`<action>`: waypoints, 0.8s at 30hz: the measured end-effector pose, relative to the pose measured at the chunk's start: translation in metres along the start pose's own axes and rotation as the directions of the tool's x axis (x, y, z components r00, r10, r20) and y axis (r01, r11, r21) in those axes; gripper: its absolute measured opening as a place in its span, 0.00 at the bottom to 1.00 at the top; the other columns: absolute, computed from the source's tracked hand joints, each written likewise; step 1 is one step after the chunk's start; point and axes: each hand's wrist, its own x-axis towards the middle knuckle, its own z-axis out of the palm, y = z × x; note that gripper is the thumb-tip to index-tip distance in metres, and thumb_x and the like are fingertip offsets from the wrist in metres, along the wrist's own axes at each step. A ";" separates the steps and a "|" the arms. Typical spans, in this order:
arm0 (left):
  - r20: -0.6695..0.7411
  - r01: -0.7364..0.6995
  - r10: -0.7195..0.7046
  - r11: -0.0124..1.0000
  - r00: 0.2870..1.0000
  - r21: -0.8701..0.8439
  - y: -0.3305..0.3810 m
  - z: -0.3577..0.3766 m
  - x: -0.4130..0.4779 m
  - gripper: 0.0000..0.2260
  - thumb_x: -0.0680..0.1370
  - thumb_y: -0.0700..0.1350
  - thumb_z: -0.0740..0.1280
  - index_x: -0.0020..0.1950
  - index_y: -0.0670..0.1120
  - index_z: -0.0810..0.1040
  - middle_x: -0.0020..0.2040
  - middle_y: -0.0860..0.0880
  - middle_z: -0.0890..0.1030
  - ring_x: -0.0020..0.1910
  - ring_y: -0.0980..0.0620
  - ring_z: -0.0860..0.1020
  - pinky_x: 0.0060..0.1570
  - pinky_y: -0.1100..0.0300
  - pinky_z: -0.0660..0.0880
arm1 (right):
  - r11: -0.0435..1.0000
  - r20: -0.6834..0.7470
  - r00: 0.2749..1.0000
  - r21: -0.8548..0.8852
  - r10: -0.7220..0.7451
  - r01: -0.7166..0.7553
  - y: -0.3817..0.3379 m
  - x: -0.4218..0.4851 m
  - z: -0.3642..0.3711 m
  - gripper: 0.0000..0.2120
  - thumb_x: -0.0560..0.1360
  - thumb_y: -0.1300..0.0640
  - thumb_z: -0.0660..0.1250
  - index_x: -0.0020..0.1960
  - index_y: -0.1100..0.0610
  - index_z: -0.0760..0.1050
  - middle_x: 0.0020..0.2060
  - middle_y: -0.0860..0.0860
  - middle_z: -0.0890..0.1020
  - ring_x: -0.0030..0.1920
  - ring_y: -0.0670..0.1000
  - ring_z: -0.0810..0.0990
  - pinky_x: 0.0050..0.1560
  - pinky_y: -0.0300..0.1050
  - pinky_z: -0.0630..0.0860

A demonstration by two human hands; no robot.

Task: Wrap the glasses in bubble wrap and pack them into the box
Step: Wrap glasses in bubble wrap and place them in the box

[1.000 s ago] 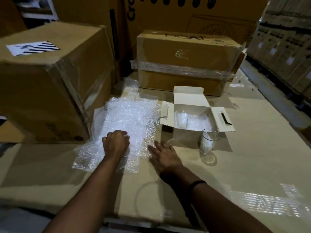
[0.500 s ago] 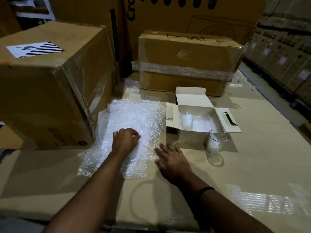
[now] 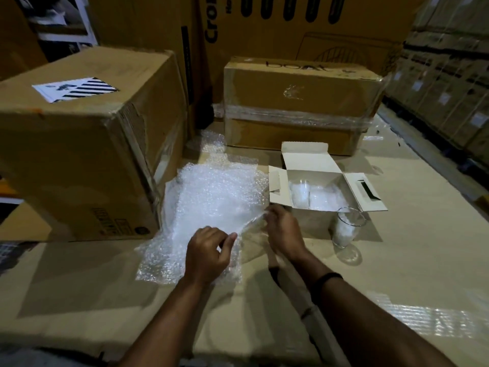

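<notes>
Left hand [image 3: 209, 250]: pinching the near edge of the bubble wrap [image 3: 211, 197].
Right hand [image 3: 285, 231]: pinching the same sheet's right edge, lifting it.
Done: wrapped bundle [image 3: 326, 200] apparently lying in box [image 3: 315, 221].
Remaining: bare glass [image 3: 346, 229] standing beside box, awaiting wrapping.

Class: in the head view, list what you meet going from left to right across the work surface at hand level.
Large taped carton → left hand → right hand → loose glass. Left out: the bubble wrap that both hands pinch and the white box, since they overlap these.
</notes>
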 end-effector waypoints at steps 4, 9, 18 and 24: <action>0.135 0.072 -0.065 0.997 0.989 -0.040 0.006 0.004 -0.015 0.22 0.79 0.52 0.63 0.27 0.45 0.74 0.25 0.50 0.73 0.26 0.51 0.72 0.28 0.57 0.68 | 0.815 0.089 0.990 0.562 0.110 -0.141 -0.043 0.013 -0.022 0.08 0.82 0.64 0.55 0.48 0.57 0.71 0.46 0.59 0.82 0.40 0.53 0.85 0.39 0.46 0.81; 0.608 0.656 -0.717 -0.282 0.341 -0.700 0.024 -0.002 0.015 0.17 0.81 0.47 0.58 0.43 0.40 0.81 0.47 0.35 0.81 0.39 0.42 0.81 0.42 0.51 0.77 | 0.437 0.390 0.919 0.838 -0.058 -0.328 -0.042 -0.001 -0.063 0.06 0.72 0.65 0.66 0.48 0.60 0.71 0.48 0.62 0.83 0.46 0.60 0.84 0.45 0.57 0.82; 0.672 0.674 -0.706 -0.385 0.225 -0.630 0.010 -0.013 0.033 0.25 0.78 0.56 0.65 0.70 0.42 0.71 0.64 0.39 0.78 0.50 0.41 0.82 0.53 0.46 0.78 | 0.667 0.421 0.858 0.553 0.294 -0.499 0.043 -0.036 -0.132 0.08 0.78 0.69 0.56 0.50 0.63 0.74 0.45 0.64 0.79 0.41 0.60 0.80 0.44 0.56 0.82; 0.533 0.711 -0.800 -0.202 0.277 -0.673 0.053 0.024 0.019 0.16 0.79 0.31 0.60 0.66 0.42 0.74 0.54 0.42 0.83 0.41 0.47 0.83 0.38 0.59 0.80 | 0.325 0.408 0.825 0.777 0.391 -0.538 0.067 -0.073 -0.118 0.26 0.80 0.39 0.54 0.67 0.57 0.71 0.58 0.66 0.78 0.47 0.65 0.83 0.46 0.61 0.80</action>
